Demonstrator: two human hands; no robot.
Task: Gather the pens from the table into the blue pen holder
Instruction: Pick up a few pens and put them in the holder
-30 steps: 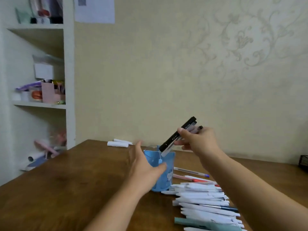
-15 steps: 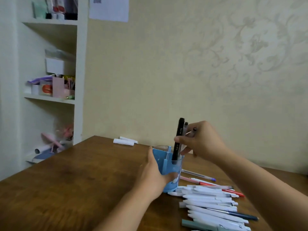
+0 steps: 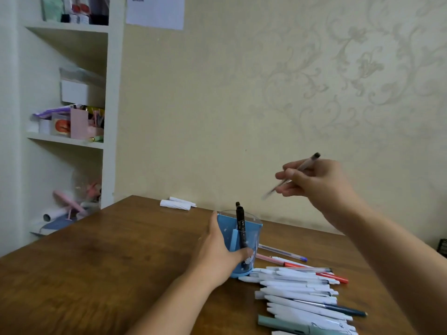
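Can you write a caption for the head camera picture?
Left hand steadies the blue pen holder while right hand lifts a pen above it.

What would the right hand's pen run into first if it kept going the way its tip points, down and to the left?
Probably the blue pen holder, around its open rim, where a black marker already stands. The right hand holds its pen above and to the right of the holder; depth is unclear.

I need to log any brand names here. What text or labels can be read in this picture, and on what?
Black marker in the blue pen holder: white label, too blurred to read.
Paper sheet on the wall: dark print at its top edge, unreadable.
Shelf containers: nothing legible.
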